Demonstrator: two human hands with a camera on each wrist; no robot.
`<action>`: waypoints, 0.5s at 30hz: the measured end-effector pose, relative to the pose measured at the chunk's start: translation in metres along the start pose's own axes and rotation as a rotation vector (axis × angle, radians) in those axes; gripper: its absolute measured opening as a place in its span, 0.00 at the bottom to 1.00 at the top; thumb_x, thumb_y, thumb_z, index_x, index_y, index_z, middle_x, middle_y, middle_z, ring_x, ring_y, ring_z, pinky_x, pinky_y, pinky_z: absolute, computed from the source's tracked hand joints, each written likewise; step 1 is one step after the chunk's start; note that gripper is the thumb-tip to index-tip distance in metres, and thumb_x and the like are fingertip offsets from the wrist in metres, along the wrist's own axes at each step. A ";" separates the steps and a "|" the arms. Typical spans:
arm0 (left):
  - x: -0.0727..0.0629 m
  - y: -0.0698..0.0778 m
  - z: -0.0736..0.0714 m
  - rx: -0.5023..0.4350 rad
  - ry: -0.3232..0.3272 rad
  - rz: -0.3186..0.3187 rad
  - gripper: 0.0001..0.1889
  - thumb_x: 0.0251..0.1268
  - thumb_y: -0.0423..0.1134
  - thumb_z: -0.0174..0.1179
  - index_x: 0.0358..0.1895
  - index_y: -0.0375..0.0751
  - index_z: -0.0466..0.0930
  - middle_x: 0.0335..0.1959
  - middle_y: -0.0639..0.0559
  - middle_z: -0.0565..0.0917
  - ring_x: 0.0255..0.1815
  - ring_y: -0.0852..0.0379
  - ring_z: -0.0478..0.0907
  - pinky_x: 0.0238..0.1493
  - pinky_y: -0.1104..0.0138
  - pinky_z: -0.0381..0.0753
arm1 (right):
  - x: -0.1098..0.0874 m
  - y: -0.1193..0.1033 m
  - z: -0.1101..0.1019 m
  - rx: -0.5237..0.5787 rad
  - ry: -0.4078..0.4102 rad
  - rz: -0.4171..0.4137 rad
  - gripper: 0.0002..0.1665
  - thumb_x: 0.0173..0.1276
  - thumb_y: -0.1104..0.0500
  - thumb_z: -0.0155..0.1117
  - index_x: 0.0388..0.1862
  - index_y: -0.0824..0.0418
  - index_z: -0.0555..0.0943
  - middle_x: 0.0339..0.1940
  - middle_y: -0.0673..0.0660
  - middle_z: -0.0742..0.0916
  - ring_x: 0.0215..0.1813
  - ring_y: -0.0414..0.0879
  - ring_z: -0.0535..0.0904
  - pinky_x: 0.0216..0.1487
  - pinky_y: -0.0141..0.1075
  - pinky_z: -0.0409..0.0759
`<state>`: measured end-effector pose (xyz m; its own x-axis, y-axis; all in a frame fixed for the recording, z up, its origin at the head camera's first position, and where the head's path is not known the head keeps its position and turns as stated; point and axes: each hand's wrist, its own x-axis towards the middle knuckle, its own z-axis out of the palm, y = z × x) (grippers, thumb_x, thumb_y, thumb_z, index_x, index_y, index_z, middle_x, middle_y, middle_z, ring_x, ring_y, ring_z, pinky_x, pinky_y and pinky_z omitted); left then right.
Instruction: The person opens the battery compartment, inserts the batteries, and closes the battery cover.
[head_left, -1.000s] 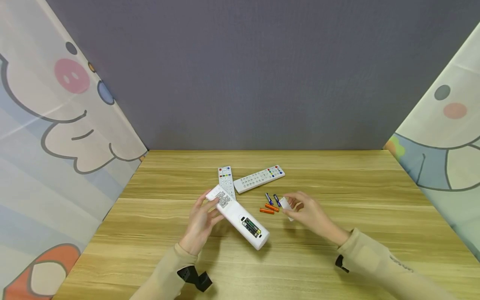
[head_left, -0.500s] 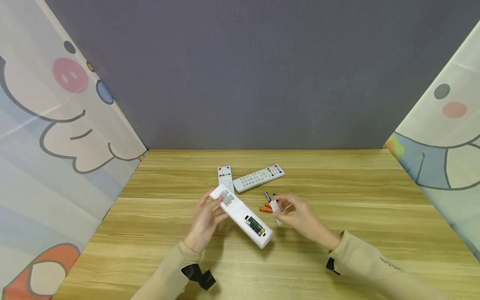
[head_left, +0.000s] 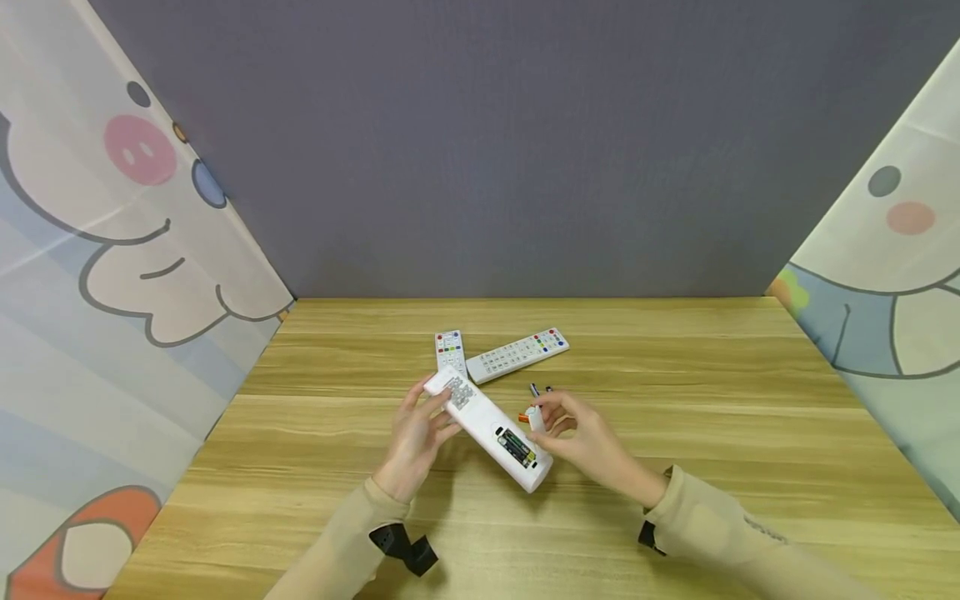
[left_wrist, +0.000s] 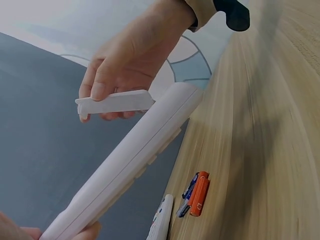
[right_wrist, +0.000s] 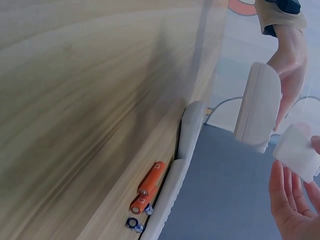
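My left hand (head_left: 411, 446) grips a white remote control (head_left: 480, 421) by its far end, back side up and tilted above the table. Its battery compartment (head_left: 516, 448) is uncovered, with dark batteries lying inside. Between thumb and fingers, my right hand (head_left: 588, 437) pinches the white battery cover (head_left: 536, 419). In the head view the cover overlaps the remote's edge beside the compartment; in the left wrist view, the cover (left_wrist: 117, 102) stands just above the remote's near end. On the table, orange batteries (right_wrist: 151, 179) and blue batteries (right_wrist: 134, 224) lie close together, partly hidden by my right hand in the head view.
Two more white remotes lie button side up behind the held one: a smaller remote (head_left: 450, 350) and a longer remote (head_left: 517, 356), their ends close together. A grey panel (head_left: 480, 150) rises at the back of the wooden table (head_left: 712, 375). Printed curtains flank both sides.
My right hand has moved left with the battery cover, from beside the loose batteries to the remote's compartment. The remote has shifted slightly right in my left hand.
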<state>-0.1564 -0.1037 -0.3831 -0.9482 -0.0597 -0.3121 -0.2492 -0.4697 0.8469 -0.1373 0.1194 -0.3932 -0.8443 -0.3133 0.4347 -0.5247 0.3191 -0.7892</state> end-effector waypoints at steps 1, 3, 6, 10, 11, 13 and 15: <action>0.000 0.000 0.000 -0.001 0.001 0.000 0.25 0.60 0.27 0.49 0.62 0.40 0.58 0.42 0.46 0.75 0.33 0.56 0.78 0.35 0.65 0.81 | 0.000 -0.001 0.001 0.007 -0.002 0.005 0.23 0.47 0.66 0.70 0.43 0.66 0.74 0.30 0.54 0.78 0.31 0.43 0.75 0.30 0.32 0.80; 0.001 0.000 0.001 -0.007 0.001 -0.001 0.26 0.60 0.27 0.49 0.62 0.40 0.57 0.42 0.46 0.74 0.33 0.56 0.78 0.35 0.65 0.81 | 0.000 -0.002 0.002 0.013 -0.004 0.001 0.23 0.47 0.66 0.70 0.43 0.65 0.74 0.30 0.53 0.79 0.32 0.43 0.75 0.31 0.32 0.80; 0.001 0.000 0.001 -0.010 -0.005 0.001 0.26 0.61 0.27 0.48 0.63 0.40 0.56 0.44 0.46 0.73 0.33 0.56 0.78 0.36 0.65 0.81 | 0.000 -0.003 0.004 0.018 -0.010 -0.032 0.23 0.47 0.66 0.69 0.43 0.65 0.74 0.30 0.53 0.79 0.32 0.42 0.75 0.31 0.32 0.80; 0.000 0.000 0.002 -0.014 -0.008 0.004 0.26 0.61 0.27 0.48 0.63 0.40 0.56 0.45 0.45 0.72 0.33 0.56 0.78 0.35 0.66 0.81 | -0.001 -0.002 0.007 0.004 -0.010 -0.092 0.22 0.47 0.67 0.69 0.43 0.65 0.73 0.29 0.52 0.78 0.31 0.41 0.74 0.30 0.30 0.79; 0.000 0.000 0.002 -0.017 -0.007 0.005 0.26 0.61 0.27 0.48 0.63 0.40 0.56 0.45 0.44 0.72 0.33 0.56 0.78 0.35 0.66 0.81 | -0.001 -0.001 0.008 -0.002 -0.008 -0.108 0.22 0.47 0.67 0.69 0.43 0.64 0.73 0.29 0.52 0.77 0.31 0.41 0.74 0.30 0.30 0.79; 0.000 0.000 0.003 -0.021 -0.009 0.011 0.26 0.61 0.27 0.48 0.63 0.39 0.55 0.45 0.44 0.72 0.33 0.56 0.78 0.34 0.67 0.81 | -0.001 -0.001 0.009 -0.012 -0.002 -0.140 0.23 0.46 0.68 0.70 0.42 0.64 0.74 0.29 0.52 0.77 0.31 0.41 0.74 0.29 0.30 0.80; 0.000 -0.001 0.003 -0.030 -0.009 0.015 0.27 0.61 0.27 0.49 0.63 0.38 0.55 0.45 0.43 0.72 0.32 0.56 0.78 0.33 0.67 0.81 | -0.001 0.000 0.010 -0.021 0.004 -0.172 0.24 0.45 0.69 0.70 0.42 0.64 0.74 0.29 0.52 0.77 0.31 0.41 0.74 0.29 0.30 0.80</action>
<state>-0.1566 -0.1005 -0.3820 -0.9536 -0.0593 -0.2952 -0.2288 -0.4947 0.8384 -0.1352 0.1111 -0.3980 -0.7424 -0.3614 0.5641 -0.6635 0.2799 -0.6938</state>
